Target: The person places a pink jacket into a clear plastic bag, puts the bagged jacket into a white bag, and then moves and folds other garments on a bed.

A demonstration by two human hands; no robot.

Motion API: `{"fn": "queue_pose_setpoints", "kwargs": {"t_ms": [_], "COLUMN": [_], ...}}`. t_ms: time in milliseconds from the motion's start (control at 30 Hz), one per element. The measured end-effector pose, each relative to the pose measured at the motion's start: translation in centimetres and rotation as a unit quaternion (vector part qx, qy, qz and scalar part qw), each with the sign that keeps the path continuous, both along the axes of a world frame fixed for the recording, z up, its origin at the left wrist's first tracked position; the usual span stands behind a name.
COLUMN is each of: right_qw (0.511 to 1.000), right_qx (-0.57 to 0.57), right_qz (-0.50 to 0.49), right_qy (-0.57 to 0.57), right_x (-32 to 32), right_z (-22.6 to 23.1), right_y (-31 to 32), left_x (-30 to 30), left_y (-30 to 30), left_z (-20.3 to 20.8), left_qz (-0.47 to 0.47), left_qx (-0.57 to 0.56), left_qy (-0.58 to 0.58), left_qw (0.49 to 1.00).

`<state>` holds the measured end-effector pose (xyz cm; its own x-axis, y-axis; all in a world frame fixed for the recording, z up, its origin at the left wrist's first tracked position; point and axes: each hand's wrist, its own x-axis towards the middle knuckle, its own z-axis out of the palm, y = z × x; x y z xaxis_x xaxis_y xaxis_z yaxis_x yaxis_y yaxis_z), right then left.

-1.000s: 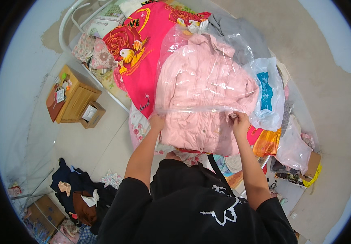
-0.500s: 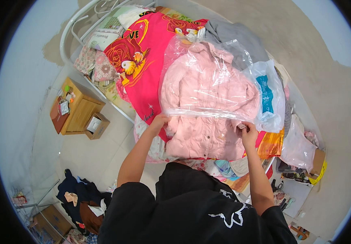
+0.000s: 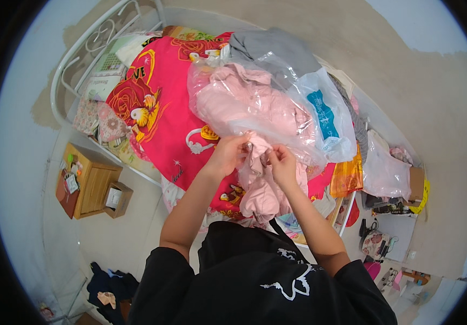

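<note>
A pink padded jacket [image 3: 266,192] lies on the bed, its upper part inside a clear plastic bag [image 3: 214,116] and its lower part sticking out of the bag's mouth toward me. The jacket is bunched up at the middle. My left hand [image 3: 230,155] is closed on the left side of this bunch. Close by on the right, my right hand [image 3: 283,167] pinches the bunch too. Pink cloth shows between the hands; whether the fingers also hold the bag's edge I cannot tell.
Under the jacket spreads a red blanket [image 3: 160,132] with rose and bird prints. Beside the jacket lie a white and blue plastic bag [image 3: 328,116] and grey cloth [image 3: 274,49]. A white metal headboard [image 3: 63,81] stands at the far left, near a wooden cabinet [image 3: 95,187].
My hands have come together from the bag mouth's two sides. The jacket and bag, spread flat before, are now gathered narrow between them. The view has shifted to the right.
</note>
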<state>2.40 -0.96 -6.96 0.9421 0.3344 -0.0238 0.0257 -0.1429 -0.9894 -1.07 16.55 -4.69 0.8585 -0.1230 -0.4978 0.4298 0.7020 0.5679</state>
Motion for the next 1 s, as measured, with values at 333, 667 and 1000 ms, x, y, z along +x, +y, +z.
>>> {"fn": "queue_pose_setpoints", "kwargs": {"t_ms": [333, 667, 1000], "right_qw": [0.925, 0.797, 0.976], "right_qx": [0.225, 0.335, 0.191], "right_qz": [-0.056, -0.080, -0.028], "right_qy": [0.302, 0.496, 0.097], "right_x": [3.1, 3.4, 0.3], "right_z": [1.9, 3.7, 6.6], "right_y": [-1.3, 0.1, 1.2], "left_x": [-3.7, -2.4, -0.5], "left_y": [-4.5, -4.5, -4.3], "left_z": [2.0, 0.7, -0.4], "left_qz": [0.121, 0.128, 0.225], "left_qx": [0.552, 0.553, 0.299], "left_qy": [-0.303, -0.340, -0.224], "left_qw": [0.768, 0.750, 0.900]}}
